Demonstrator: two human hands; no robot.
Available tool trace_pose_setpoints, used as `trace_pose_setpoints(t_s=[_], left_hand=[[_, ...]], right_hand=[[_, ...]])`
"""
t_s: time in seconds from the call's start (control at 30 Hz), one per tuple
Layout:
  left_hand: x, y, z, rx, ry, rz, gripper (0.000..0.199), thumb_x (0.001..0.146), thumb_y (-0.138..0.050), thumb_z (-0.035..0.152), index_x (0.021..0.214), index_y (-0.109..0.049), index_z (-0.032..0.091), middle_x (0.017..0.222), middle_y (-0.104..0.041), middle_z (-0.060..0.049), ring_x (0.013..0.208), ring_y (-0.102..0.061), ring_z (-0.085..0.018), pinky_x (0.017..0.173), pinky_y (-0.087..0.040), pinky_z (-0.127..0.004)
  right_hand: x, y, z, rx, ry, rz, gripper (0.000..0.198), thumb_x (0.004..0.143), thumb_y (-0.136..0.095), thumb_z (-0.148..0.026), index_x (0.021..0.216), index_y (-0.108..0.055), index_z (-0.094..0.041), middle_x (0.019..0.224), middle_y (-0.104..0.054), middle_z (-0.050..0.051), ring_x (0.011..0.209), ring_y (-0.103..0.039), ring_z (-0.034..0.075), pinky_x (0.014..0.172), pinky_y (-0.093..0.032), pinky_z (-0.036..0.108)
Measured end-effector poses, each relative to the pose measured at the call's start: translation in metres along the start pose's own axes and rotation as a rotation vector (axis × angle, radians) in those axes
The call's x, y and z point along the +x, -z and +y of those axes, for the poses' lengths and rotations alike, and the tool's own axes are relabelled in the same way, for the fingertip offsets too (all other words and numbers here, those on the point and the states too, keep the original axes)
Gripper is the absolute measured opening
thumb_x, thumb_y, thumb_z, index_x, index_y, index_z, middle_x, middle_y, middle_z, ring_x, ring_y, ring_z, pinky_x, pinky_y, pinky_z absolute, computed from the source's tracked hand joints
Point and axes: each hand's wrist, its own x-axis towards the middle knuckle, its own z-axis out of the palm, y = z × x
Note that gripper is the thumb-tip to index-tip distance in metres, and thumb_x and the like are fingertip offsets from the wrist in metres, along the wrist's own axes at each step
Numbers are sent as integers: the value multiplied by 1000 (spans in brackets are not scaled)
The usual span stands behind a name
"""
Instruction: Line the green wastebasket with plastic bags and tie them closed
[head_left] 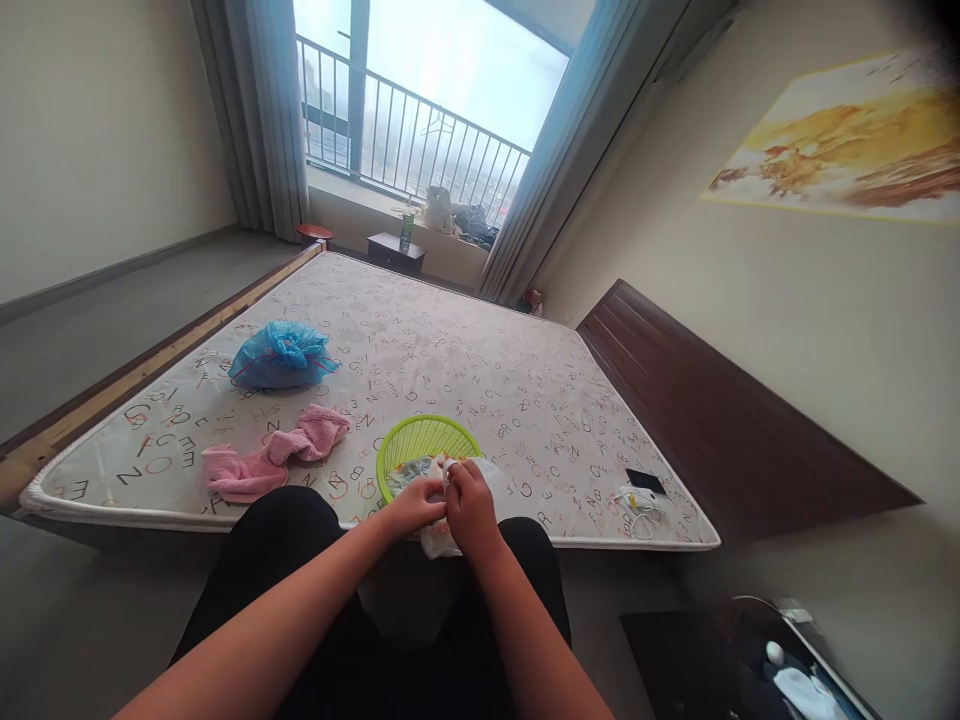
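Your left hand [416,505] and right hand [470,497] together pinch white bag [441,543], hiding basket's [431,420] near side; pink cloth [247,474], blue bag [279,360] leftward.

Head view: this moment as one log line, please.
left hand: at white bag, grip unclear; right hand: pinching white bag; green basket: on mattress, beyond hands; pink cloth: left of basket; blue bag: beyond cloth

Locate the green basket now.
In the head view's lower middle, the green basket sits on the mattress by its near edge, just beyond the left hand and right of the pink cloth.
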Motion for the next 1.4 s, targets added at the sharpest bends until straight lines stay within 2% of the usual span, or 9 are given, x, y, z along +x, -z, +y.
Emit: trace_pose_setpoints(t_s=[0.17,0.3,0.43,0.57,0.77,0.93,1.07,1.23,1.4], left_hand=[[-5,1,7,-37,-24,-58,30,83,-68,43,88,-76,15,83,-74,-5,80,-64,-19,76,-48,-29],[-5,-1,3,-103,62,98,39,80,-74,52,92,-75,14,66,-67,-2,62,-58,-14,64,-46,-27],[0,-7,-2,-196,61,160,41,76,-77,51,96,-73,15,69,-67,-1,64,-61,-16,64,-48,-28],[4,-12,-9,-200,-25,176,31,71,-78,36,95,-70,17,87,-73,-4,83,-65,-19,72,-51,-28],[2,-14,-19,-240,113,165,25,75,-70,41,75,-62,17,60,-63,0,50,-48,-10,49,-36,-23],[4,-10,-16,-136,139,88,34,78,-70,45,64,-60,16,54,-59,-1,47,-45,-9,47,-32,-22],[3,-5,-16,-226,118,46,48,84,-65,63,86,-65,15,59,-62,1,42,-42,-7,43,-31,-20],[-2,-3,-14,-225,86,-54,52,84,-68,65,94,-67,14,70,-69,-2,42,-49,-7,42,-38,-20],[-4,-6,-10,-190,93,-19,47,86,-67,61,93,-67,14,76,-72,-4,41,-49,-6,40,-40,-19]], right_hand=[[5,3,1,376,-216,26,33,90,-41,-23,101,-72,-20,98,-69,8,94,-66,22,83,-55,34],[12,1,1,575,-385,42,42,95,-38,-37,111,-71,-16,86,-71,6,66,-64,19,63,-56,33],[18,-1,-7,406,-308,128,33,94,-50,-39,96,-76,-18,113,-71,11,91,-69,21,78,-59,34],[20,-2,-16,259,-196,36,24,94,-57,-33,95,-79,-23,107,-72,8,100,-68,21,90,-57,34],[26,4,-17,259,-153,-150,19,94,-59,-28,95,-77,-25,104,-75,5,101,-70,22,94,-55,38],[22,10,-5,27,-14,-127,9,93,-60,-28,93,-68,-24,142,-61,10,132,-57,27,112,-43,46],[11,19,11,71,-100,-174,16,100,-47,-28,110,-57,-24,134,-67,11,118,-66,23,99,-52,43],[11,42,27,59,-133,-472,48,99,-45,-20,147,-44,-26,129,-70,8,115,-67,22,102,-50,43],[16,51,32,33,-155,-562,39,93,-54,-19,130,-66,-27,132,-69,7,118,-64,24,104,-48,40]])
